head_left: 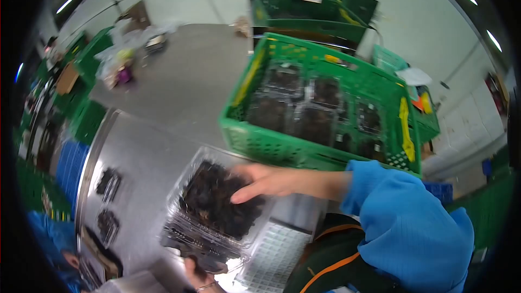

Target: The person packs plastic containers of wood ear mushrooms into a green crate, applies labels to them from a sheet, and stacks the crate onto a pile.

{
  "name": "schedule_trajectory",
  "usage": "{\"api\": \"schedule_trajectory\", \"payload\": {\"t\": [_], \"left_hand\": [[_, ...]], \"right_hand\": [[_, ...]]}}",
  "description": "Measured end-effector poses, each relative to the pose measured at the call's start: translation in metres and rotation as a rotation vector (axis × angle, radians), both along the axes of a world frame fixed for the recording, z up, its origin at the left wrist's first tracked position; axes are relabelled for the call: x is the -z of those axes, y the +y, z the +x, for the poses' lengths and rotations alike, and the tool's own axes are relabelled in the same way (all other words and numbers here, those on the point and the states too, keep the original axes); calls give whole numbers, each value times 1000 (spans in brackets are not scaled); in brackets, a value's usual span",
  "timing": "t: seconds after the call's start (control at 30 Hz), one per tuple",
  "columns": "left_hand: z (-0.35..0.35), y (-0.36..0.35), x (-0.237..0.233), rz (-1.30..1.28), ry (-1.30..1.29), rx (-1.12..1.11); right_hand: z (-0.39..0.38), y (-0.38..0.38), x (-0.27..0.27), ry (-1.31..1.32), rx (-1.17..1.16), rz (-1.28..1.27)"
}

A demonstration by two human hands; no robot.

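Observation:
A clear plastic box [220, 201] full of dark, clumpy pieces is tilted above the metal table at the lower middle. From the right, my right hand [260, 180] reaches over it, with fingertips on or just above the dark contents; its fingers are blurred and partly apart. Below the near side of the box is my left hand [196, 274], its fingers mostly hidden under the plastic, supporting it. A sheet of small pale labels [277, 255] lies right of the box.
A green crate [287, 149] holding several filled clear boxes stands behind. Two small dark-filled packs [108, 228] lie at left on the metal table [146, 152]. Plastic bags [122, 49] sit at the back left. A co-worker's blue sleeve [51, 239] shows at lower left.

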State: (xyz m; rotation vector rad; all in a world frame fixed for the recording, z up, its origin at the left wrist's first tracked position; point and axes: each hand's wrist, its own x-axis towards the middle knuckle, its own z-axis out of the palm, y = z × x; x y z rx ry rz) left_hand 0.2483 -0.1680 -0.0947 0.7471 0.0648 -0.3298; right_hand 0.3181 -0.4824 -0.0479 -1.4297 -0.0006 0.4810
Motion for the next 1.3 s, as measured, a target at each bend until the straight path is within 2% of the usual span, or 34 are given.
{"api": "schedule_trajectory", "payload": {"t": [0.03,0.07,0.1,0.13,0.17,0.2,0.23,0.27,0.3,0.33,0.4,0.47,0.5,0.53,0.6,0.63,0.67,0.7,0.73,0.8,0.83,0.87,0.9,0.93,1.0,1.03,1.07,1.13,1.17,1.2,1.23,1.27,1.3], "left_hand": [[13,-32,-41,52,-85,38],[26,-65,-65,190,-134,-112],[49,-92,-88,100,-186,129],[66,-150,-137,86,-192,377],[68,-203,-180,170,-131,425],[80,-247,-189,164,-107,608],[102,-322,-158,372,-179,730],[99,-358,-155,345,-157,860],[94,-381,-157,462,-101,1008],[94,-406,-138,359,124,1176],[101,-439,-81,596,206,1281],[108,-448,-84,812,-68,1388],[104,-449,-88,775,-70,1278],[112,-450,-99,761,-59,1267],[115,-468,-117,580,35,1093],[118,-483,-123,588,-24,1090],[124,-501,-128,585,-92,1079],[130,-523,-114,572,-196,1075],[130,-539,-103,567,-201,1073],[129,-562,-88,1431,-999,826],[128,-564,-80,1433,-986,830],[124,-561,-73,1327,-1331,733],[119,-558,-64,1188,-1662,620],[112,-552,-51,1251,-1686,754],[115,-533,-37,1532,-1777,857],[127,-527,-35,1596,-1871,858],[139,-520,-34,1656,-1969,858],[146,-507,-43,1723,-1974,792],[147,-500,-53,1644,-1846,738],[145,-490,-65,1565,-1714,681],[141,-477,-87,1450,-1691,529],[140,-459,-108,1473,-1660,505],[138,-436,-126,1366,-1562,451]], "right_hand": [[-23,-33,-43,-96,58,49],[-44,-68,-92,-192,109,104],[-65,-99,-113,-84,305,105],[-84,-130,-125,20,489,102],[-99,-162,-123,-8,555,261],[-114,-194,-117,-42,616,419],[-142,-236,-114,74,746,453],[-168,-259,-108,202,871,482],[-185,-277,-93,202,886,492],[-198,-296,-72,339,947,469],[-224,-329,-21,625,999,437],[-226,-330,-28,608,936,304],[-225,-338,-41,670,957,366],[-226,-345,-57,688,972,392],[-225,-362,-78,367,1054,163],[-221,-378,-78,378,1060,179],[-215,-397,-80,366,1036,-2],[-211,-408,-82,346,1005,-186],[-207,-411,-81,341,1005,-191],[-194,-416,-69,479,1023,-520],[-201,-420,-50,332,913,-734],[-200,-415,-47,348,903,-729],[-195,-408,-46,349,704,-922],[-190,-402,-45,336,497,-1105],[-176,-393,-33,285,380,-858],[-165,-384,-34,395,251,-987],[-162,-386,-32,392,253,-979],[-155,-398,-28,7,196,-757],[-156,-398,-32,21,443,-706],[-163,-401,-32,-53,561,-875],[-174,-402,-30,-64,580,-1322],[-182,-398,-28,82,729,-1236],[-185,-392,-23,222,864,-1137]]}}
